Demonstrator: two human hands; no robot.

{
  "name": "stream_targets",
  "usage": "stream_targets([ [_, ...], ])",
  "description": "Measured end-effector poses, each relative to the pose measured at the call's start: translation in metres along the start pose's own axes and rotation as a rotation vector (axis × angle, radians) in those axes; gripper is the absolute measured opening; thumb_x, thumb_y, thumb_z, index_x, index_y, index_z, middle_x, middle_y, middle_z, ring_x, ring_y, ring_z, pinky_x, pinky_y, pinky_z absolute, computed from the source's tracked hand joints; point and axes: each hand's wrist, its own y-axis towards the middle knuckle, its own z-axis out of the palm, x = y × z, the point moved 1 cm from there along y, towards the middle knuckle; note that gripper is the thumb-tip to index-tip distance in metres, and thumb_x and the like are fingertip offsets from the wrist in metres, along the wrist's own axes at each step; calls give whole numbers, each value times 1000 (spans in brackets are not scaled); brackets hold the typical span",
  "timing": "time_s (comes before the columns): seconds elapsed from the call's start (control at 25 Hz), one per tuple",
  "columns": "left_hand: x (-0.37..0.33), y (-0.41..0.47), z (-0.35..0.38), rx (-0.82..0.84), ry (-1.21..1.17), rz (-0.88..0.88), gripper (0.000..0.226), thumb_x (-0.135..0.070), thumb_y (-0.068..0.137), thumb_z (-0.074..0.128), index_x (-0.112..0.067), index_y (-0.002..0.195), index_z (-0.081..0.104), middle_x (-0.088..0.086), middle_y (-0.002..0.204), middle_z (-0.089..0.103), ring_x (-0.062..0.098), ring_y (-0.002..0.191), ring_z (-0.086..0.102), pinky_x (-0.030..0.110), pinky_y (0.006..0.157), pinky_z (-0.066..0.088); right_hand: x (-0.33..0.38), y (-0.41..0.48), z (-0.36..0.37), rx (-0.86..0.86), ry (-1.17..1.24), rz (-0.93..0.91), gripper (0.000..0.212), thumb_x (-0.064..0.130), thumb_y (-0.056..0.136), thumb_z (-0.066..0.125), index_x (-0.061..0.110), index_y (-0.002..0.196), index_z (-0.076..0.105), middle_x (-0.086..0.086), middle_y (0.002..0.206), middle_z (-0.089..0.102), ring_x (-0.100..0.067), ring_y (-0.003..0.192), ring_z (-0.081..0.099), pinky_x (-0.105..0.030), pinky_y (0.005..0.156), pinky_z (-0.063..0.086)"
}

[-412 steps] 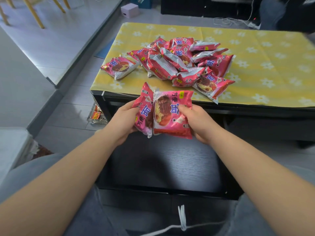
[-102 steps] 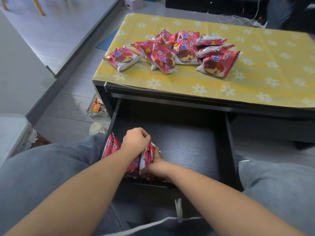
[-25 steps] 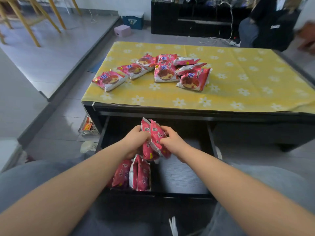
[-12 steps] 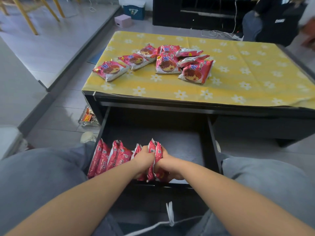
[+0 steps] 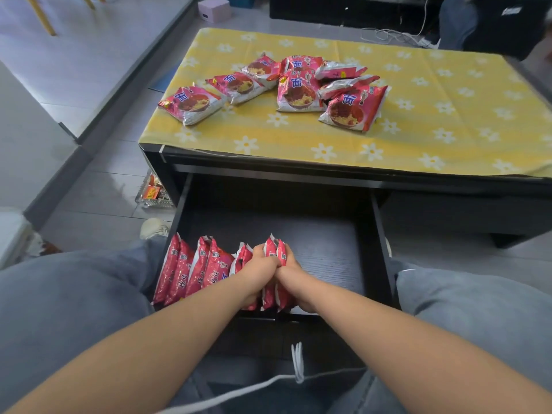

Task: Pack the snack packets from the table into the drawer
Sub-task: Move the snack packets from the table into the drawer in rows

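Several pink snack packets [image 5: 300,90] lie on the yellow flowered table top [image 5: 433,115]. Below it the black drawer [image 5: 322,252] is pulled out. A row of packets [image 5: 195,267] stands on edge along its front left. My left hand [image 5: 260,271] and my right hand [image 5: 291,274] press together around two upright packets [image 5: 276,249] at the right end of that row, down in the drawer. The lower parts of those two packets are hidden by my hands.
My knees in grey trousers flank the drawer [image 5: 478,309]. A glass dish with small items [image 5: 150,192] sits on the floor left of the table. A pink box [image 5: 210,8] and cables [image 5: 397,35] lie behind the table. The drawer's right half is bare.
One second ago my hands held the two packets above the drawer; they have lowered them into the drawer at the right end of the standing row. The table pile is unchanged.
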Motion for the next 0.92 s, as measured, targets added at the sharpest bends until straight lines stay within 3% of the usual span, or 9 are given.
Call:
stream_targets([
  [0.12, 1, -11, 6, 65, -119, -66, 33, -13, 107, 39, -25, 136, 49, 16, 129, 60, 32, 128, 57, 49, 108, 48, -3, 4, 2, 2, 12, 5, 95, 42, 87, 65, 50, 160, 5, 0, 166, 26, -33, 143, 43, -53, 110, 47],
  [0.24, 3, -9, 6, 96, -100, -73, 38, -11, 105, 39, -28, 138, 49, 15, 135, 58, 33, 129, 55, 52, 108, 48, -7, 6, 1, -16, -30, -2, 100, 37, 87, 72, 48, 161, 5, -2, 164, 28, -33, 139, 46, -48, 105, 51],
  [0.4, -2, -5, 4, 112, -61, -74, 43, -12, 103, 40, -25, 143, 48, 21, 136, 59, 42, 128, 58, 50, 93, 52, -8, 9, -5, 5, -55, 27, 109, 26, 78, 74, 48, 160, 5, -6, 152, 44, -31, 132, 53, -49, 104, 52],
  [0.48, -3, -2, 2, 121, 23, -72, 44, -12, 102, 36, -22, 144, 45, 26, 131, 62, 46, 117, 65, 52, 87, 58, -7, 12, -6, 28, -57, 47, 100, 29, 84, 71, 46, 158, 7, -8, 136, 58, -29, 118, 63, -45, 91, 59],
  [0.56, -4, 0, -2, 124, 253, -41, 37, -19, 104, 33, -17, 139, 45, 31, 118, 68, 48, 96, 72, 56, 84, 63, -6, 11, -9, 77, -71, 54, 92, 41, 87, 68, 47, 157, 8, -5, 123, 65, -24, 103, 70, -35, 73, 60],
  [0.64, -8, 4, -12, 41, 673, 95, 37, -31, 105, 35, -13, 136, 48, 26, 114, 71, 44, 91, 75, 54, 86, 63, -6, 10, -11, 121, -131, 43, 97, 47, 86, 67, 46, 159, 4, -1, 124, 63, -20, 103, 69, -32, 73, 57],
  [0.76, -16, 10, -28, -165, 1161, 383, 48, -41, 101, 43, -17, 141, 54, 13, 131, 61, 36, 114, 65, 46, 93, 56, -4, 13, -8, 140, -148, 82, 115, 41, 80, 74, 43, 161, -9, -5, 159, 38, -31, 134, 51, -44, 99, 49],
  [0.84, -16, 17, -39, -267, 1307, 458, 50, -47, 99, 44, -23, 141, 56, 9, 137, 54, 32, 124, 56, 47, 96, 51, -4, 15, -1, 129, -103, 125, 126, 33, 74, 80, 42, 160, -12, -8, 160, 35, -35, 138, 46, -52, 109, 43],
  [0.92, -15, 25, -54, -322, 1489, 410, 59, -58, 97, 40, -31, 148, 50, 10, 153, 44, 36, 143, 38, 60, 110, 33, -4, 18, 8, 80, -101, 153, 131, 33, 69, 83, 42, 160, -12, -12, 159, 35, -37, 140, 44, -57, 113, 40],
])
